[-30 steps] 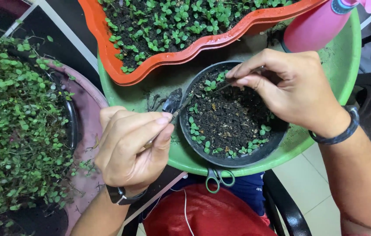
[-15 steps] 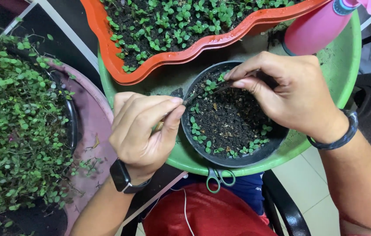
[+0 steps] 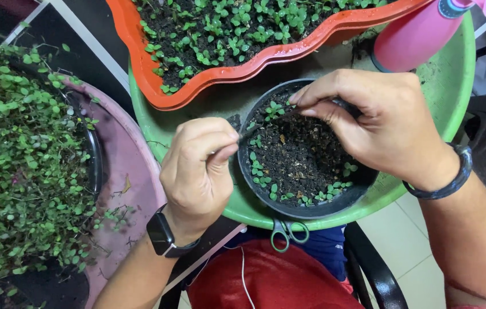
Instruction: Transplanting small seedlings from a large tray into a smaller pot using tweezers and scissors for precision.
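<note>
A round black pot [image 3: 311, 212] of dark soil with small green seedlings around its edge stands in a green basin [image 3: 243, 216]. My left hand [image 3: 200, 169] is at the pot's left rim, pinching a thin metal tool [image 3: 250, 131] whose tip reaches over the soil. Over the pot's far side, my right hand [image 3: 377, 123] has thumb and forefinger pinched on a thin seedling stem [image 3: 288, 111] just above the soil. A smartwatch is on the left wrist and a dark band on the right.
An orange wavy-edged tray [image 3: 254, 66] of seedlings lies across the basin's far side, with a pink spray bottle [image 3: 414, 34] at the right. Small scissors [image 3: 286, 232] hang at the basin's near rim. A trailing green plant [image 3: 19, 154] in a mauve tray [image 3: 134, 166] fills the left.
My left hand has moved right and up with the tool, from beside the basin's rim to the pot's left edge. The right hand has barely shifted.
</note>
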